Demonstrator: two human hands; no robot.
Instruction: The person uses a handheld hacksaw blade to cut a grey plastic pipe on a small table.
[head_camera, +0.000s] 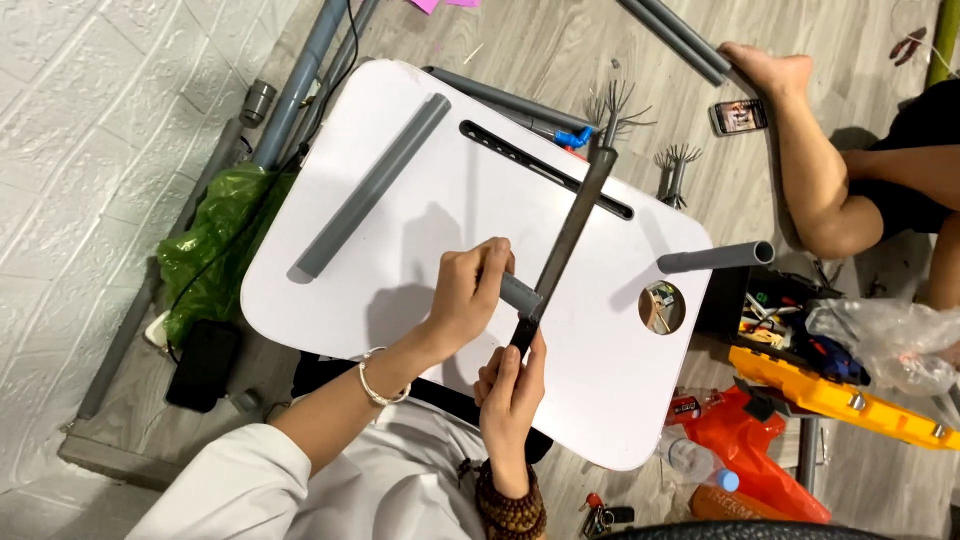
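Two hands: left (470, 290) round short grey pipe (520, 293), right (512, 385) gripping file (570, 235); toolbox (800, 345) w/ tools, prob. pliers.

We see a short grey pipe piece (519, 292) near the middle of the frame, lying almost level over the white tabletop, one end hidden in a fist, the other end meeting the blade. The long dark flat blade (570, 235) runs diagonally from lower centre up toward upper right, its black handle end low, crossing that pipe piece's free end.
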